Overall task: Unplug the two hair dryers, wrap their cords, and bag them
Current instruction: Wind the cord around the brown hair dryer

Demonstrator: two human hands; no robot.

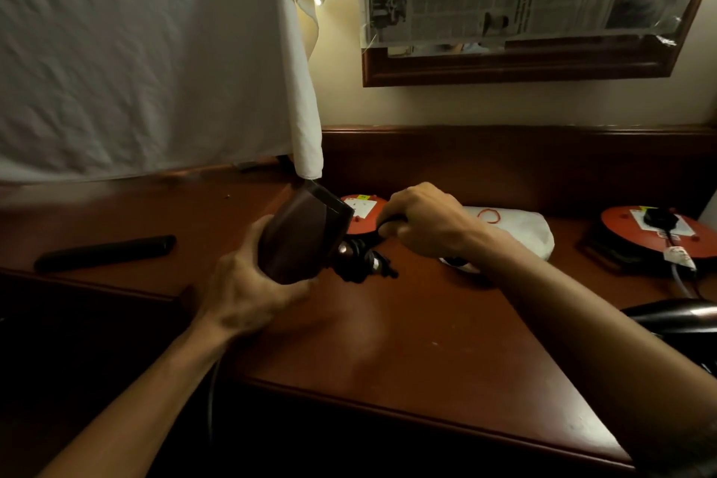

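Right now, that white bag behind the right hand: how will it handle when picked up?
Probably floppy: the white bag lies slumped and creased on the desk. Likely light, as it looks flat. The red rubber band resting loose on top would probably slide off.

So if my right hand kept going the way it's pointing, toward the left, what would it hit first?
Most likely the hair dryer held in your left hand. Your right hand grips the dark cord just beside it, knuckles aimed that way. Depth is hard to judge, so it might pass just behind.
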